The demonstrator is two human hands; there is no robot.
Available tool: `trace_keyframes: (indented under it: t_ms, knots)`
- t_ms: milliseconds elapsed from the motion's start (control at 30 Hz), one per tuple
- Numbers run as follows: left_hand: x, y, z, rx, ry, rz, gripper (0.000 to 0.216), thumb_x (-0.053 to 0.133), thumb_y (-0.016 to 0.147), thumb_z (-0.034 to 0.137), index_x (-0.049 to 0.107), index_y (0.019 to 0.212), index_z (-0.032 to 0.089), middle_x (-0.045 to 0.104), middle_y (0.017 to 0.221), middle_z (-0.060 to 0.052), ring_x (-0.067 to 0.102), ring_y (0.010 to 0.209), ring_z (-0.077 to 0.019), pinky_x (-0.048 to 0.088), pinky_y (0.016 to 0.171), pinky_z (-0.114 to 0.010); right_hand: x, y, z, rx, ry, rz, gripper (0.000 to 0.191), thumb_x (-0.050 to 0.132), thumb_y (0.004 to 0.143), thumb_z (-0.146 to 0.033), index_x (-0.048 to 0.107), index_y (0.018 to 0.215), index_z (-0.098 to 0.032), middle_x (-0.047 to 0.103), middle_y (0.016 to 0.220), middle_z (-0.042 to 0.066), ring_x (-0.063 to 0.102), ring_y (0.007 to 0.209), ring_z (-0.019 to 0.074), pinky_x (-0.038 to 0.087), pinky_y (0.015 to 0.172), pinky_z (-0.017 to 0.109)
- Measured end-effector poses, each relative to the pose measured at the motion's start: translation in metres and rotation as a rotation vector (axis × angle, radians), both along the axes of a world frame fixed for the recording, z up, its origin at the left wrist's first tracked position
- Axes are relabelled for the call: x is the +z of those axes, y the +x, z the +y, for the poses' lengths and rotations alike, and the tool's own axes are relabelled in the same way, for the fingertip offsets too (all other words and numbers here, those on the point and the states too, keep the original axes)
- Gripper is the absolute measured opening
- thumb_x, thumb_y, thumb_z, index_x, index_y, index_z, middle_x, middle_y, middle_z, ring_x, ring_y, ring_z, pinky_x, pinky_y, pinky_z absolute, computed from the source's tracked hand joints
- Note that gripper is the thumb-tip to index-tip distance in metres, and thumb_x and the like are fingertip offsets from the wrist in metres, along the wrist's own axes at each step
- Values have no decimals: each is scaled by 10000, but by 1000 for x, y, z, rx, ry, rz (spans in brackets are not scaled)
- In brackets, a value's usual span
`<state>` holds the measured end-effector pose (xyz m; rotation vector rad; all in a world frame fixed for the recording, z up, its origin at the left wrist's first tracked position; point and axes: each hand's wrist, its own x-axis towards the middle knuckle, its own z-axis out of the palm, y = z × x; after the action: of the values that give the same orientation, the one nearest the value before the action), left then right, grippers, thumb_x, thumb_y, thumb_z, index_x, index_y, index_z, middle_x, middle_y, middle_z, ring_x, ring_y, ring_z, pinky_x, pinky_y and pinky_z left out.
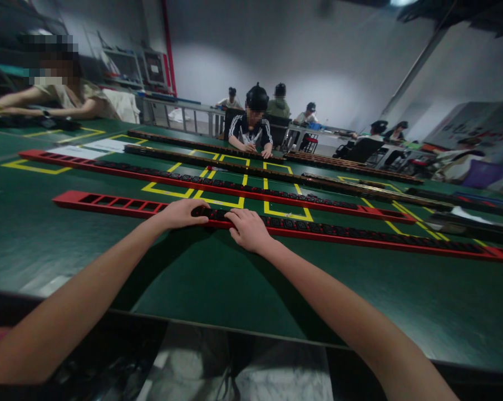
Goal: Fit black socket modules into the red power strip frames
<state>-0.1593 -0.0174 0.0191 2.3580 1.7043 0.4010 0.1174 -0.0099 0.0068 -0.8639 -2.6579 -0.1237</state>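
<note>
The nearest red rail (105, 201) runs lengthwise across the green table, with a row of square openings. Its left openings show no inserts, while black square inserts (301, 225) fill the stretch from between my hands rightward. My left hand (180, 214) curls over the rail, thumb on the near side and fingers on the far side, beside the first black inserts. Just to the right, my right hand (248, 228) rests with bent fingers over the rail and inserts. Both hands grip the rail. What lies under the fingertips is hidden.
Beyond lies a second red rail (168, 177) with black inserts, then dark brown rails (226, 161). Yellow tape (291, 213) marks the green tabletop (185, 284). White sheets (74, 151) lie at left. A co-worker (251, 131) sits opposite, another (68, 94) at left.
</note>
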Motion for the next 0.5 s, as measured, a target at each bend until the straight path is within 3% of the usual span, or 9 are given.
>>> trace_keyframes:
  t_ms: [167,300,500]
  knots:
    - [-5,-1,3,-21,26,-15,577,554,874,614,687,1283,229,735,1287,-98,679,1137,-310,500,940,-387,7,-23,5,-2,11,-101,459,536,1058,-367,544,1449,-126,659,1361,174,629,1214,316,507,1015,472]
    - [-7,-1,1,-9,58,9,558,552,885,563,675,1312,226,728,1312,-95,676,1163,-303,502,967,-384,6,-40,7,24,61,-145,452,531,1051,-357,545,1452,-149,663,1331,174,645,1171,314,518,986,461]
    - [-7,-3,0,-3,55,0,584,562,876,579,673,1330,229,732,1301,-101,680,1160,-318,508,963,-401,0,-36,6,28,51,-70,551,542,1039,-316,433,1552,-150,634,1411,173,622,1230,306,504,1018,458]
